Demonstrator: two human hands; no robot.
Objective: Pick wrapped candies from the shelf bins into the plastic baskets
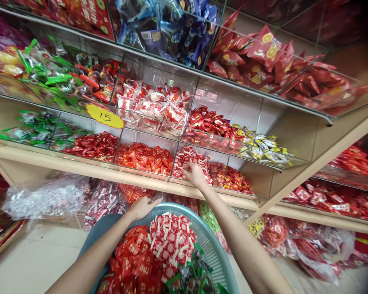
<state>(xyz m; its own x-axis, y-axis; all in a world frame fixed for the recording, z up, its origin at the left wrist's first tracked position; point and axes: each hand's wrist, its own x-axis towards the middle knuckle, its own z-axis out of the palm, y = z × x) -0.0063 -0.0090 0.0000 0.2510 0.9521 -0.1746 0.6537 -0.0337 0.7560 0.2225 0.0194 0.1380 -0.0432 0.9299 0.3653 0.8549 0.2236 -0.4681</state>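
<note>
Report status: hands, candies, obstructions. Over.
Left hand grips rim of teal plastic mesh basket. Right hand on small red-and-white wrapped candies in clear shelf bin, grasp unclear. Nothing blocks it.

Basket (213,245) below shelf (116,173); candy bins (190,161) on shelf, bags (46,200) underneath.

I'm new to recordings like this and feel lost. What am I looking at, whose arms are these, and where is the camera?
There is no machine here. A person wears one camera on the head, and it looks down at their own bare arms. The left hand grips the rim of a teal basket that holds wrapped sweets. The right hand reaches into a shelf bin of red-and-white sweets; whether it has grasped any is unclear. More sweets fill the shelves, beside a yellow tag marked 15.
</note>
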